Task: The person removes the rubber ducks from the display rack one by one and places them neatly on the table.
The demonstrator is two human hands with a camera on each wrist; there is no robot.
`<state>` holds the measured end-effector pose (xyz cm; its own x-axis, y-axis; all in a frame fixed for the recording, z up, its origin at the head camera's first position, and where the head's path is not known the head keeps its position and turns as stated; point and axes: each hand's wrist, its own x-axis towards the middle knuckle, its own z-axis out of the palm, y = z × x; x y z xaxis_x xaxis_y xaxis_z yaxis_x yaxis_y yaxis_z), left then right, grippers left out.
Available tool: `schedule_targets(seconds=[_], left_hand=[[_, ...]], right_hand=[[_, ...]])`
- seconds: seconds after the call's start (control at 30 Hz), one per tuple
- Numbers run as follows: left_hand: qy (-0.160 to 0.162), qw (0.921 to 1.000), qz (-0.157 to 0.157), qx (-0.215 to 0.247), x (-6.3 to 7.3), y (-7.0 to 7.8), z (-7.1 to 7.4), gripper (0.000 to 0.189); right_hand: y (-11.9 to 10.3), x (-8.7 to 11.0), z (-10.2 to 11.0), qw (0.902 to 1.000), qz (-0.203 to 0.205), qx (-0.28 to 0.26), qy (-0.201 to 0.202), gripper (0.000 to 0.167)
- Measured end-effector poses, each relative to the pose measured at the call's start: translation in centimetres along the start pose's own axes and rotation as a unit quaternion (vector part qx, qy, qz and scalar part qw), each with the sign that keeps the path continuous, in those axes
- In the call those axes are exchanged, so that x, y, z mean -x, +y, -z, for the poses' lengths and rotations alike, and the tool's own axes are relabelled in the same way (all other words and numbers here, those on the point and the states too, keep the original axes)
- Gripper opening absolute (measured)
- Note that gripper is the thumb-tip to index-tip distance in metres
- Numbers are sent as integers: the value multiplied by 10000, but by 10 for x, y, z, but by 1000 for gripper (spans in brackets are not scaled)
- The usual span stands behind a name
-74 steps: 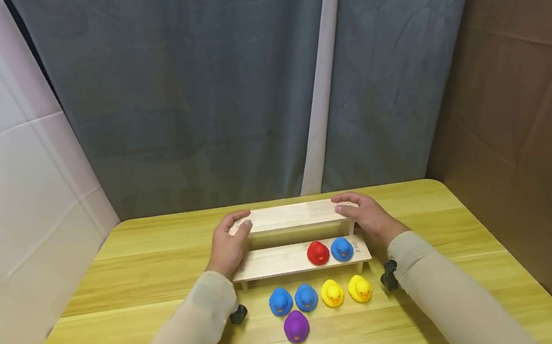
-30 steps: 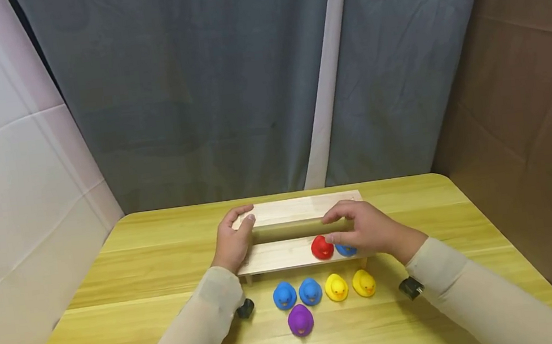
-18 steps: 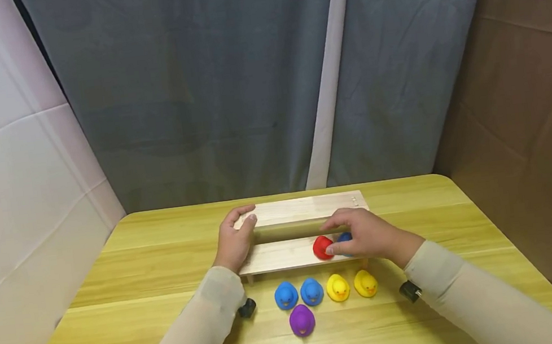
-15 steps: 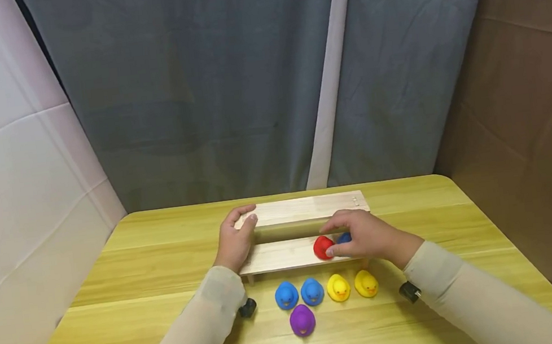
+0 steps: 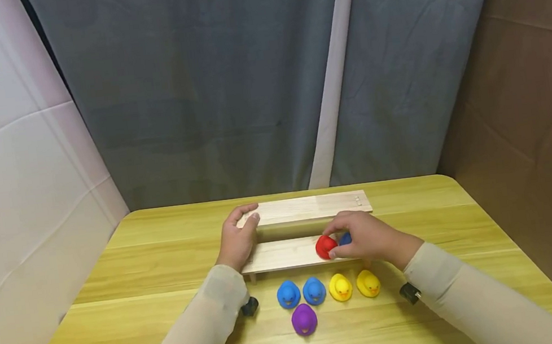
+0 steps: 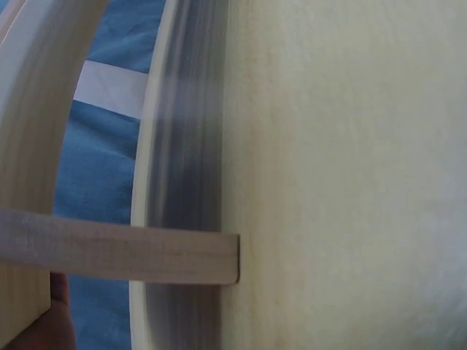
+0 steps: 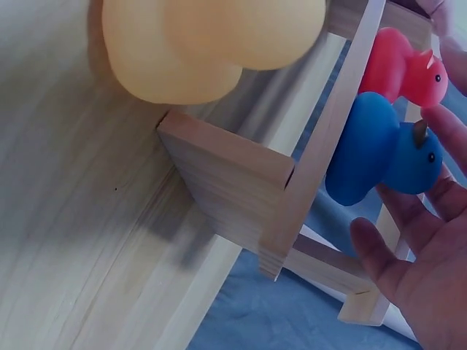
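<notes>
A two-tier wooden display stand stands on the table. My left hand grips the left end of its upper board; a bit of that hand shows beside the board in the left wrist view. My right hand reaches over the lower board's right end, thumb in front and index finger behind, pinching a red rubber duck. Beside it, partly under the hand, sits a blue rubber duck. In the right wrist view, the other fingers spread loosely by the blue duck.
Before the stand, two blue rubber ducks and two yellow ones form a row on the table. A purple duck sits nearer. A grey curtain hangs behind the table.
My right hand has left the upper board's right end and come down to the lower board, its thumb and index finger closing on the red duck. My left hand keeps its grip.
</notes>
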<state>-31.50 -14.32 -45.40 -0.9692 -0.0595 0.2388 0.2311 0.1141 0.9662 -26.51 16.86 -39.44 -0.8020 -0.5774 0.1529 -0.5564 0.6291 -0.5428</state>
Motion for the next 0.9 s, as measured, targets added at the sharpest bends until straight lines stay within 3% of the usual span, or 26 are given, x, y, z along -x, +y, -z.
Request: schedule_targets(seconds=[0.6, 0.9], left_hand=[[-22, 10000, 13, 8, 0, 2, -7, 28], [-28, 10000, 26, 1, 1, 2, -7, 28]], right_hand=[[3, 0, -2, 9989, -346, 285, -127, 30], [-2, 0, 2, 9995, -228, 206, 73, 26]])
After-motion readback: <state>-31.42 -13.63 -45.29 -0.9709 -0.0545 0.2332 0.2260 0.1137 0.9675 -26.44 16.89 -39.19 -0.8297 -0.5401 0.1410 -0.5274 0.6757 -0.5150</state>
